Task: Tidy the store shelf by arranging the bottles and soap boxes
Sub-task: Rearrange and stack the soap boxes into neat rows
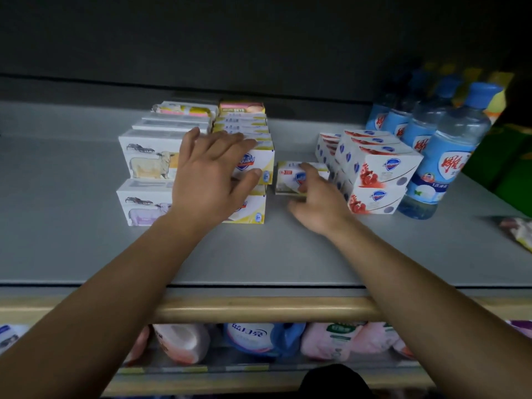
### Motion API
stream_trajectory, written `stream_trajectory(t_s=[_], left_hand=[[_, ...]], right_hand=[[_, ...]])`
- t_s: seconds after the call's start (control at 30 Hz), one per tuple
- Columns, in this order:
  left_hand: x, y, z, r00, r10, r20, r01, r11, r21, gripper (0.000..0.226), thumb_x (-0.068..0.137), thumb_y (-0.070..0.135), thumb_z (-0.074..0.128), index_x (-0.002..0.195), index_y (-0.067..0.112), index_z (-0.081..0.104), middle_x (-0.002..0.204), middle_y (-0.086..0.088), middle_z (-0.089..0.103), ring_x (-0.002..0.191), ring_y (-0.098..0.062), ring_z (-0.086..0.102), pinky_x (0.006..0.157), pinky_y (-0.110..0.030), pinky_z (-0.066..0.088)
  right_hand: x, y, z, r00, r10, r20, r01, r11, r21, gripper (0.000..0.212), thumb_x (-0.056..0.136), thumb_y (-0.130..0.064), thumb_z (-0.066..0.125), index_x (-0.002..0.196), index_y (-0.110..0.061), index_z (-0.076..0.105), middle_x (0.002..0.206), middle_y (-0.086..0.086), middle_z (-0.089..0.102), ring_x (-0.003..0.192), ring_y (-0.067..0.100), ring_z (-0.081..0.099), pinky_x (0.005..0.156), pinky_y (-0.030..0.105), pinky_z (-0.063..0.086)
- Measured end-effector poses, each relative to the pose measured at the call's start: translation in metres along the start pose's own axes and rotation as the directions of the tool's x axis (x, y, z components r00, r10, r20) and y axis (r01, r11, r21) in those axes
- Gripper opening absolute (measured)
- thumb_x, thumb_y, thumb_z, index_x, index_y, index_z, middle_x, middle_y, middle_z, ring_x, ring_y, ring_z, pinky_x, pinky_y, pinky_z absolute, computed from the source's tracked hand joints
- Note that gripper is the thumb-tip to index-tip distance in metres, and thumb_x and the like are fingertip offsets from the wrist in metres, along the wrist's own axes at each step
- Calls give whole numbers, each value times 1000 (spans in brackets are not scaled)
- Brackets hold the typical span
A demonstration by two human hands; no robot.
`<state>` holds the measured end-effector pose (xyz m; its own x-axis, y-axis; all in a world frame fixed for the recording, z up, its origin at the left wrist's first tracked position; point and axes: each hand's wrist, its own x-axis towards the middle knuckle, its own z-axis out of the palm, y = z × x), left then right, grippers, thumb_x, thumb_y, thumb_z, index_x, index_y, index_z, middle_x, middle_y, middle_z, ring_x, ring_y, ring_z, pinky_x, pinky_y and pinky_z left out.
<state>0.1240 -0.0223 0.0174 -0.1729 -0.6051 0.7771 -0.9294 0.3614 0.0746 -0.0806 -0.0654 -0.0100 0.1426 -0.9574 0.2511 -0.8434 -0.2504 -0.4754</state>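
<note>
Head view, grey shelf (86, 249). Landmark: yellow stack (253, 180), Safeguard soap boxes two high, rows running back toward the shelf wall.

Left hand (210, 180): spread wide, fingers straight, laid flat over top front box of yellow stack. Fingertips reaching along box tops, thumb pressed on front face of upper box. No curl, nothing gripped.

Right hand (316, 205): just right of yellow stack, on single box (290, 177), a small yellow-white carton lying alone on the shelf. Fingers bent over its top and right side, thumb low near its front edge. Looks like a grip; thumb contact not fully clear.

Single box: close beside yellow stack, narrow gap visible, sitting lower than the stack's top tier.

Left of yellow stack, touching it: sheep boxes (149, 180), white, two high, more behind.
Right of yellow stack, beyond single box: red boxes (374, 174), two high, angled.
Farther right: bottles (443, 156), clear, blue caps and labels, in a row running back.
Far right at shelf edge: packet (518, 231), partly out of view.
</note>
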Motion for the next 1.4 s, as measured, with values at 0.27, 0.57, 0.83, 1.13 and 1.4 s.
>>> stream_trajectory(t_s=[0.27, 0.57, 0.83, 1.13, 1.4], left_hand=[[1, -1, 4, 998, 11, -63, -12, 1000, -2, 41, 91, 40, 55, 124, 18, 65, 126, -1, 64, 120, -26, 55, 113, -50, 24], [0, -7, 13, 993, 38, -114, -38, 999, -4, 39, 91, 40, 55, 123, 18, 65, 124, 0, 65, 118, -25, 57, 111, -51, 27], [0, -6, 11, 994, 33, -108, -34, 999, -9, 39, 91, 40, 56, 123, 19, 65, 125, 1, 64, 118, -25, 56, 113, -49, 25], [-1, -4, 9, 994, 21, -105, -24, 999, -24, 37, 91, 35, 56, 123, 18, 66, 125, -1, 65, 117, -26, 57, 112, -50, 27], [3, 0, -1, 988, -1, -152, -15, 994, -104, 28, 86, 22, 64, 110, 8, 71, 121, -10, 66, 113, -34, 58, 103, -50, 38]], right_hand=[[85, 8, 16, 990, 140, 0, -139, 980, 144, 84, 86, -18, 65, 156, -22, 17, 151, 8, 42, 137, 29, 42, 108, 35, 38], [138, 19, 30, 968, 249, -18, -234, 931, 279, 81, 90, -19, 63, 156, -25, 15, 150, 12, 37, 136, 33, 39, 113, 42, 34], [157, 26, 22, 954, 290, 83, -301, 929, 216, 87, 93, -30, 61, 158, -27, 3, 161, 10, 21, 146, 33, 25, 117, 41, 22], [126, 3, 8, 960, 271, -68, -217, 876, 430, 59, 93, -19, 56, 148, -24, 35, 135, 8, 55, 122, 27, 54, 93, 27, 41], [24, -51, -32, 924, -89, -373, 268, 845, 463, 17, 81, -43, 54, 93, -46, 66, 94, -27, 64, 80, -7, 60, 67, 7, 43]])
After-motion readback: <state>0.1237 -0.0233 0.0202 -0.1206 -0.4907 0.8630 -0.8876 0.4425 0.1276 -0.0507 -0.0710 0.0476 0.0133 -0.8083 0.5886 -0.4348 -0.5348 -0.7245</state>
